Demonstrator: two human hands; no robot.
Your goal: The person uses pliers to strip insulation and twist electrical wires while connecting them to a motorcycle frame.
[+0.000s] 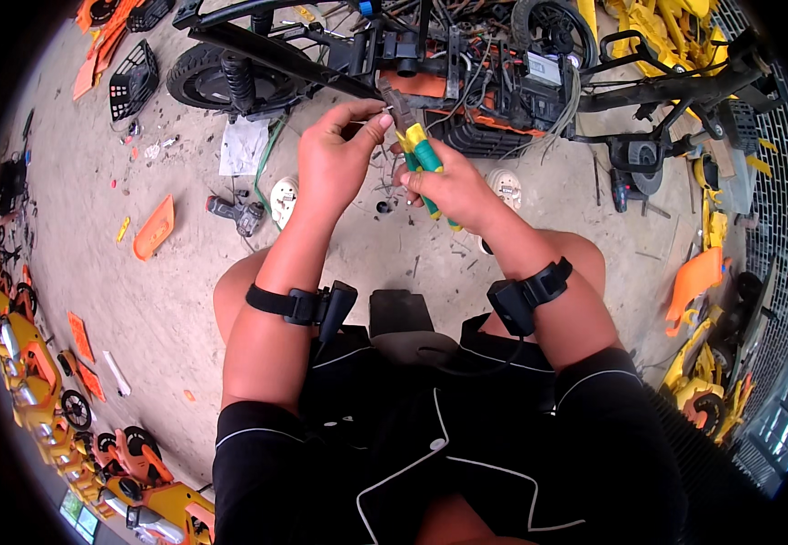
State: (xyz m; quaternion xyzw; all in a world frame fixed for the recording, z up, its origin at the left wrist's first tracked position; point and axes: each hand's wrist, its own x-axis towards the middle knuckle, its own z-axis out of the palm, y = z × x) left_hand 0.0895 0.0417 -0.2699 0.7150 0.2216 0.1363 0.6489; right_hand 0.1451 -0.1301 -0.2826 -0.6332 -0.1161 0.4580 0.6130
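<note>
Green-yellow pliers point(426, 156) at twelve o'clock fill the right hand point(457, 186); near their tips the left hand point(335, 150) pinches a thin strand point(388, 110). Work looks partway: the bike point(403, 65) shows bare framework, cables point(564, 116) still trailing toward one o'clock.

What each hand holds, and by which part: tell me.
Right hand: pliers, by the green-and-yellow handles. Left hand: apparently a thin piece, pinched, gripped part unclear.
</note>
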